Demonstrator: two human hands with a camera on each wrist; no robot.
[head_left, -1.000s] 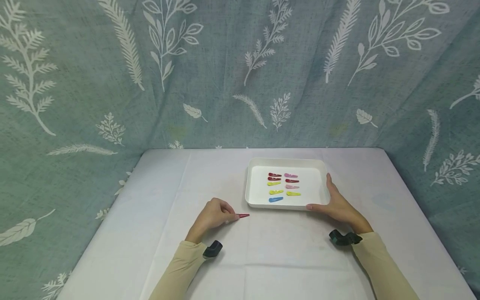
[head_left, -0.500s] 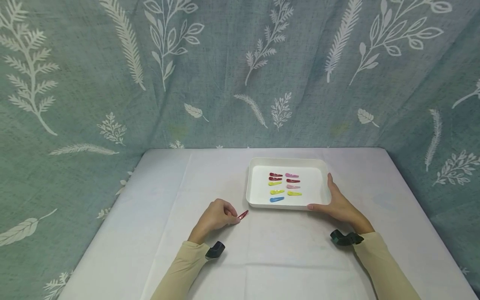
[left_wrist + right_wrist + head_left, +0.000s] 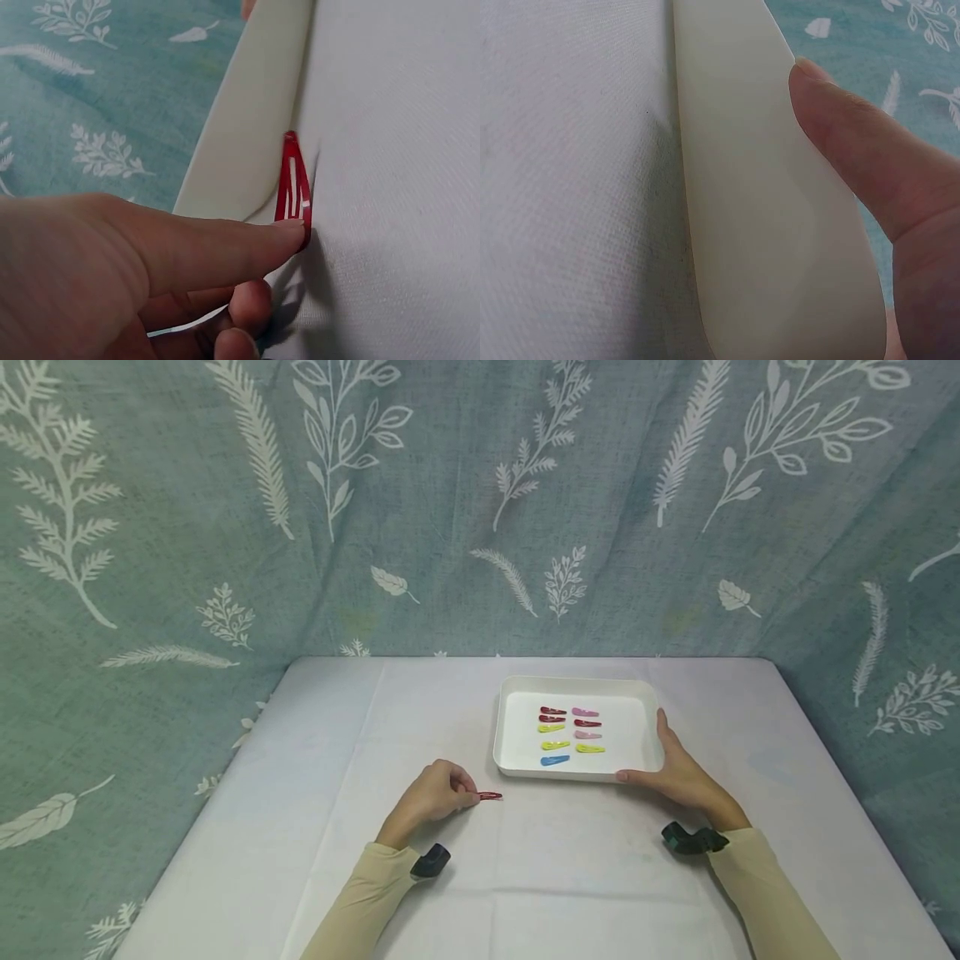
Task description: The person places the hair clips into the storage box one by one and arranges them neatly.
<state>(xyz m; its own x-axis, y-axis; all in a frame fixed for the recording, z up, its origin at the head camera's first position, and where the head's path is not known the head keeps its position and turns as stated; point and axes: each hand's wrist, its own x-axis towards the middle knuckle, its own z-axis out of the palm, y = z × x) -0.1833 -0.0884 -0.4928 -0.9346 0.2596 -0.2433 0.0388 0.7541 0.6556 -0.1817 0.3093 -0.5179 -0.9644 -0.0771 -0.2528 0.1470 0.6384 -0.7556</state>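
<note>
A red snap hair clip [image 3: 301, 187] is pinched between the thumb and fingers of my left hand [image 3: 435, 795]. Its narrow end points away from the hand, low over the white cloth just in front of the tray. In the left wrist view the clip's slotted face shows, with its wide end under the thumb. My right hand [image 3: 686, 781] holds the near right corner of a white tray [image 3: 648, 752], thumb [image 3: 847, 124] at the front rim and fingers along the right side, mostly hidden. Inside lie several hair clips in two columns, including a blue clip [image 3: 555, 761] and a pink clip [image 3: 586, 712].
A white cloth [image 3: 570, 902] with creases covers the table. The tray stands toward the back, right of centre. Behind and beside the table hangs a blue-green curtain [image 3: 435, 493] with white leaf prints. Each wrist wears a dark camera, such as the left one [image 3: 431, 861].
In my left fingers the red clip tilted up toward the tray, then turned back to lie nearly level, pointing right. The right hand and the tray keep their places.
</note>
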